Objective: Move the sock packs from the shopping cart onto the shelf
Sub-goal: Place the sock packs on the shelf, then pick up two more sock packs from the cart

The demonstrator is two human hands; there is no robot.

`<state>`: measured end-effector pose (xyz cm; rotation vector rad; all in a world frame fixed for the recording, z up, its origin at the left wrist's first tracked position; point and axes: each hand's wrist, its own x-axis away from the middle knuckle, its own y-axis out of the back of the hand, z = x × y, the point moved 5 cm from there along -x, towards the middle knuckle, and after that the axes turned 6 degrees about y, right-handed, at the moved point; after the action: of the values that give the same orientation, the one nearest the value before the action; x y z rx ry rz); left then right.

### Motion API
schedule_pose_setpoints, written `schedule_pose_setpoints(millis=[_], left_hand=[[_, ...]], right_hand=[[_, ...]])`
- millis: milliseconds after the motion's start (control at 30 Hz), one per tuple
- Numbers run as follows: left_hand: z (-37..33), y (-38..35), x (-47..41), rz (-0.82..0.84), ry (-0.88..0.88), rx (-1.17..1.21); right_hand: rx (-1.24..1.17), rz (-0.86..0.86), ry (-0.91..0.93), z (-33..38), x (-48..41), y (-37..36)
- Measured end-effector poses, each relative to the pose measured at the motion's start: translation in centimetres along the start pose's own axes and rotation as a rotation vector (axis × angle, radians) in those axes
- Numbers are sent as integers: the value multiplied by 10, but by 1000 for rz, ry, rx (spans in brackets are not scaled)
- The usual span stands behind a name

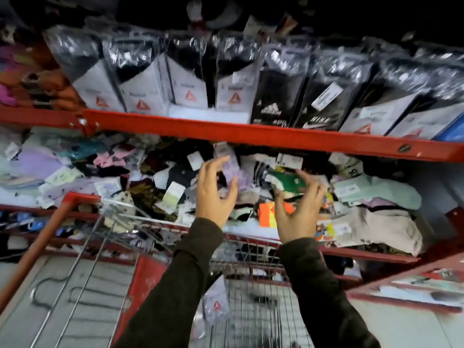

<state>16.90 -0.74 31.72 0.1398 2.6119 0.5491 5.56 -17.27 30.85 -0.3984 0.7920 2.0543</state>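
Note:
My left hand (213, 192) and my right hand (297, 209) are raised side by side in front of the middle shelf, fingers spread, holding nothing. Above them a row of sock packs (185, 81) in clear plastic stands upright on the red upper shelf (226, 131). Below my arms is the wire shopping cart (251, 310), where one sock pack (217, 302) with a red triangle logo leans against the inside.
The middle shelf holds a loose heap of mixed socks (150, 179) and folded pale garments (376, 222). A red cart handle (37, 247) slants at the left. A lower red shelf edge (401, 297) juts out at the right.

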Motion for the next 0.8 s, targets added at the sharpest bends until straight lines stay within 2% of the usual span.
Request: schedule_pose_setpoints(millis=[100,200,267,300,333,433,500,567,800], left_hand=[[98,6,72,83,278,-118],[187,14,143,83,701,-102],[233,10,193,262,1015,-133],[253,8,213,340,1124,-221],[273,7,234,391,1170,-312],[319,-2,276,499,1225,-487],[345,-9,299,556,1266,-531],[356,-15,308,545,1282,-488],[361,-25,312,511,1257,-519]], right_hand=[[87,311,-177,-50,82,-47],[212,638,-334,-90,163,-91],[335,898,-463,-117,215,-118],[401,1013,-518,-127,235,-128],[447,1105,-548,-137,257,-140],[449,1185,-506,-152,292,-169],[485,1258,-536,-165,315,-188],[580,1294,-549,-176,329,-200],[620,1199,-470,-190,340,-217]])
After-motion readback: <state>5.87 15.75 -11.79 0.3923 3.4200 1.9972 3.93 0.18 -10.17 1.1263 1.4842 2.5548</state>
